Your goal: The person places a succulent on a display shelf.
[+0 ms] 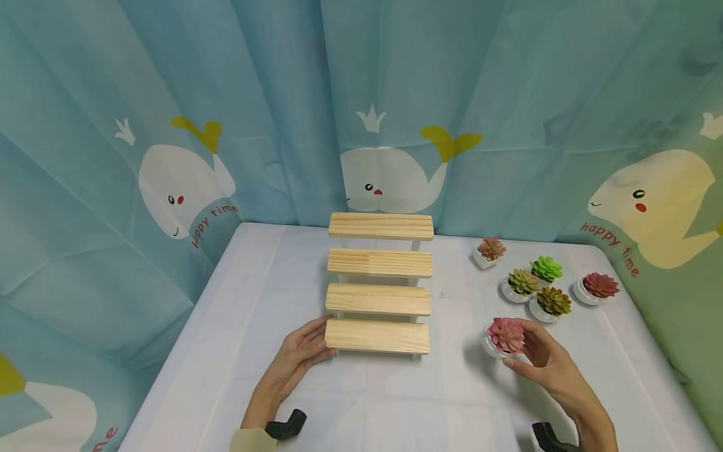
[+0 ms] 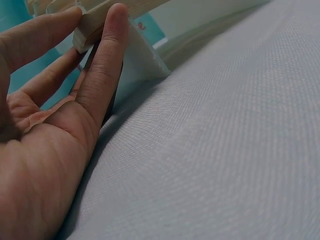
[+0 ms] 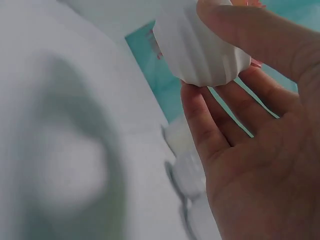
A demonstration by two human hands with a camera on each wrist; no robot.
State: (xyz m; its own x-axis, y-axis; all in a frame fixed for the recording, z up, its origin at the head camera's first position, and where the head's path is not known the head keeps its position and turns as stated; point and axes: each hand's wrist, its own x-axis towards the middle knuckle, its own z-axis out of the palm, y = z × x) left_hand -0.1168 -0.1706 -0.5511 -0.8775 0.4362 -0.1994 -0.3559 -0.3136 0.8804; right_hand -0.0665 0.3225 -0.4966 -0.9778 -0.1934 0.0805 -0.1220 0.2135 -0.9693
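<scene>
In the head view a four-step display stand of pale wooden boards on white supports is at the middle of the table. My left hand holds the left end of its lowest board. The left wrist view shows fingertips on both sides of that board end. My right hand grips a pink potted succulent by its pot, raised off the table with a shadow below. In the right wrist view the white ribbed pot sits between thumb and fingers; its plant is mostly hidden.
Several other potted succulents are at the right: a reddish one in an angular pot, a bright green one, a yellow-green one, a red-green one and a dark red one. A blue whale-print curtain hangs behind the white table.
</scene>
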